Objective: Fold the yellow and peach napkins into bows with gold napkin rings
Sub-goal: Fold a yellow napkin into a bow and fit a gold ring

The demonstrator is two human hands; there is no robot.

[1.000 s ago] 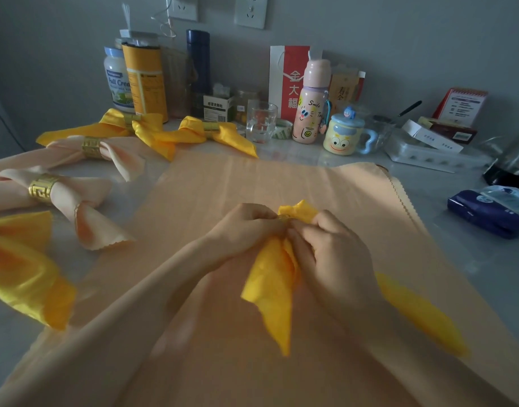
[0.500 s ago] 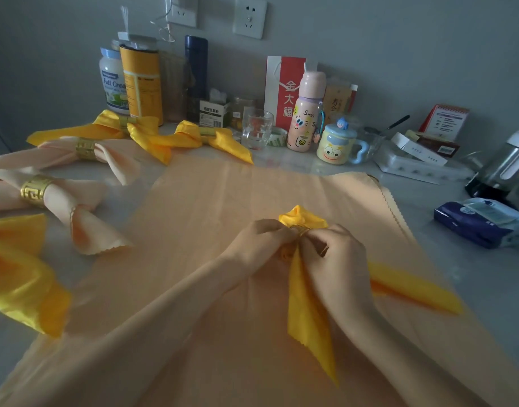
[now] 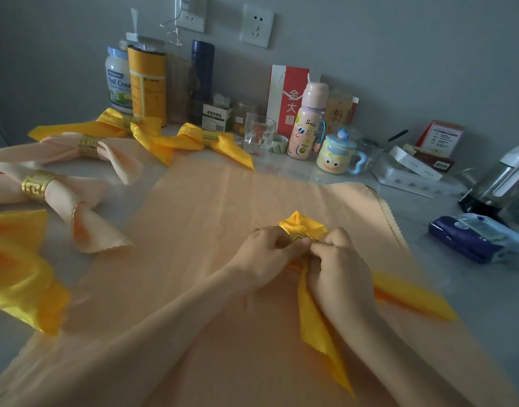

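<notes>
Hands: left hand (image 3: 264,248) and right hand (image 3: 337,259) pinch the yellow satin napkin (image 3: 314,327) at its gathered middle.
Underlay: flat peach fabric napkin (image 3: 208,215), spread beneath.
Tails: now lowered flat.
Ring: gold metal napkin ring (image 3: 299,237) now seated; bow nearly formed.

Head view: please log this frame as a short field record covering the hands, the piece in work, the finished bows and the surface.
left hand: pinches the yellow cloth napkin at its gathered middle
right hand: pinches the same gather from the other side
gold metal napkin ring: at the gather between the fingertips, mostly hidden
peach ringed bows: two, at left
yellow ringed bows: two, at the back
flat peach cloth: spread under the hands
</notes>
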